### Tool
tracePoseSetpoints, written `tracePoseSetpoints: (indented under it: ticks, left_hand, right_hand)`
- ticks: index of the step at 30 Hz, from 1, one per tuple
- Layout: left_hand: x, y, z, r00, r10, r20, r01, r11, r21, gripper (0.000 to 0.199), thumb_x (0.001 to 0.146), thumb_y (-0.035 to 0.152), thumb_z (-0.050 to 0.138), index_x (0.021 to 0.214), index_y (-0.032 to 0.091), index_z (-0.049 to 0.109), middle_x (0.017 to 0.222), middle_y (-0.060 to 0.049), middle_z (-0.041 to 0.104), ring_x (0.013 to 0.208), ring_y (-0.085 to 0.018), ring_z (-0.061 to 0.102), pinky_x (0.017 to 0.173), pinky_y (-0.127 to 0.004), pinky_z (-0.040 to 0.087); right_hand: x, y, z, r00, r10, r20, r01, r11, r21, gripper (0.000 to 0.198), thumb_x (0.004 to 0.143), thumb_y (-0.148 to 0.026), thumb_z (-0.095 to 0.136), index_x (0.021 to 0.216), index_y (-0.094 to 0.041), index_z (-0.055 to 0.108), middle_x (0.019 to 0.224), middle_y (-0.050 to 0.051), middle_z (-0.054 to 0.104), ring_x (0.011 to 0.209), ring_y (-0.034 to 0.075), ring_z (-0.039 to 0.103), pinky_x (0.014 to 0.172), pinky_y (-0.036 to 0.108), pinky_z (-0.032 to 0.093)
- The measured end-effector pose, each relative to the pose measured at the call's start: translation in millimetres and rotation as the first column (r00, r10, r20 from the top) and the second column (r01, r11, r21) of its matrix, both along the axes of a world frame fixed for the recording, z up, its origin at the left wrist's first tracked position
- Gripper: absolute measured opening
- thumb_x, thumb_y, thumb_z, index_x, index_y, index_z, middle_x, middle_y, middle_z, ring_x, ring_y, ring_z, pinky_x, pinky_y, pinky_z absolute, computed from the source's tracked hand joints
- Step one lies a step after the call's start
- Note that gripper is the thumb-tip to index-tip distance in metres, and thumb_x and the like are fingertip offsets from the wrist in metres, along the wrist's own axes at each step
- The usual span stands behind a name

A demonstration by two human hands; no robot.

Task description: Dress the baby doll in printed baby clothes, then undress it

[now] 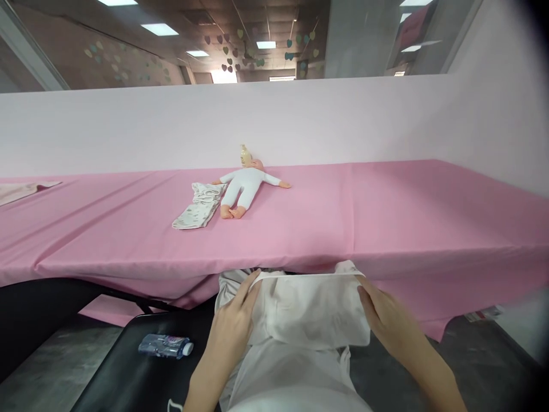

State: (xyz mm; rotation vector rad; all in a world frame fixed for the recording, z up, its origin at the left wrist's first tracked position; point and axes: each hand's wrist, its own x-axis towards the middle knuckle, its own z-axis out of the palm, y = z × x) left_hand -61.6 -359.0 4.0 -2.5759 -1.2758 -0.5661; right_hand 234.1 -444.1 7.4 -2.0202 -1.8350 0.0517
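Note:
Over my lap, a white cloth (pixel 315 312) is stretched by its thin hemmed upper edge. At its left corner my left hand (pixel 238 317) pinches the edge between thumb and fingers. The opposite corner is gripped by my right hand (pixel 381 312), keeping the edge nearly straight and level. Below it lies more white fabric (pixel 295 377), which might be part of the same piece or my clothing; I cannot tell. Both hands are just in front of the table's near edge, apart from the objects on top.
A doll (pixel 244 186) in a white suit lies on the pink tablecloth (pixel 398 212), beside folded patterned cloth (pixel 199 206) and a yellowish bottle (pixel 245 155). At left is a pale cloth (pixel 21 190). A water bottle (pixel 165 346) lies on the black chair (pixel 124 366).

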Motion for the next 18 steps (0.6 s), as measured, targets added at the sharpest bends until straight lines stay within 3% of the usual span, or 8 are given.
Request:
tracePoseSetpoints:
  ticks: [2,4,7,9,13,15,18]
  left_hand:
    - [-2.2,-2.9,0.8,0.992,-0.080,0.100,0.066,0.988,0.137,0.068,0.072,-0.004,0.034,0.136,0.019,0.041,0.135,-0.014,0.052,0.075,-0.018,0.068,0.059,-0.026,0.055]
    - [-4.5,-5.4,1.7,0.971,-0.138,0.194,0.093,0.970,0.226,0.070,0.076,-0.002,0.035,0.142,0.018,0.031,0.137,-0.017,0.050,0.095,-0.023,0.067,0.068,-0.028,0.056]
    - [-8.9,-6.1,3.4,0.972,-0.091,0.217,0.044,0.976,0.214,0.067,0.082,0.003,0.038,0.146,0.017,0.024,0.141,-0.017,0.045,0.117,-0.025,0.056,0.085,-0.033,0.055]
    - [-12.3,-3.3,2.9,0.990,-0.052,0.127,0.033,0.988,0.153,0.062,0.082,0.004,0.039,0.143,0.013,0.030,0.143,-0.017,0.043,0.126,-0.027,0.048,0.096,-0.039,0.050]
    - [-16.0,7.7,2.4,0.990,-0.102,-0.102,0.111,0.990,0.090,0.061,0.072,-0.007,0.032,0.128,0.009,0.051,0.144,-0.014,0.043,0.138,-0.030,0.030,0.108,-0.053,0.035]
    - [-15.0,12.0,9.6,0.976,-0.171,-0.132,0.187,0.974,0.124,0.058,0.073,-0.009,0.030,0.122,0.009,0.056,0.141,-0.013,0.046,0.137,-0.030,0.033,0.108,-0.053,0.034]
    - [-12.5,13.4,33.7,0.946,-0.320,-0.045,0.323,0.926,0.198,0.041,0.083,-0.003,0.037,0.115,0.010,0.060,0.133,-0.014,0.055,0.128,-0.025,0.046,0.107,-0.047,0.038]
  right_hand:
    - [-2.5,-1.1,8.9,0.999,0.038,-0.022,-0.037,0.998,0.042,0.038,0.096,-0.022,0.025,0.123,-0.014,0.050,0.072,0.005,0.069,0.064,0.024,0.066,0.051,0.033,0.047]
    - [-3.2,0.5,17.0,0.993,0.117,0.010,-0.117,0.986,0.118,0.038,0.094,-0.016,0.027,0.123,-0.016,0.051,0.090,0.008,0.071,0.078,0.022,0.068,0.059,0.033,0.053]
    - [0.3,11.0,28.0,0.956,0.202,0.212,-0.259,0.923,0.285,0.039,0.089,-0.008,0.033,0.121,-0.016,0.054,0.117,0.012,0.065,0.104,0.024,0.064,0.081,0.038,0.055]
    - [6.1,23.5,35.8,0.889,0.236,0.391,-0.373,0.870,0.323,0.041,0.085,0.000,0.034,0.115,-0.014,0.059,0.117,0.013,0.065,0.117,0.026,0.056,0.098,0.046,0.048]
    - [23.7,50.8,54.8,0.701,0.346,0.624,-0.562,0.807,0.184,0.044,0.080,0.010,0.034,0.098,-0.013,0.066,0.093,0.010,0.070,0.122,0.029,0.051,0.111,0.057,0.031]
    - [32.5,59.3,66.2,0.645,0.386,0.659,-0.599,0.791,0.122,0.042,0.079,0.010,0.035,0.091,-0.014,0.068,0.090,0.009,0.071,0.120,0.029,0.052,0.109,0.058,0.032]
    - [42.1,61.1,86.5,0.624,0.427,0.654,-0.625,0.776,0.090,0.039,0.081,0.006,0.038,0.083,-0.018,0.068,0.092,0.008,0.071,0.120,0.028,0.053,0.105,0.055,0.039]
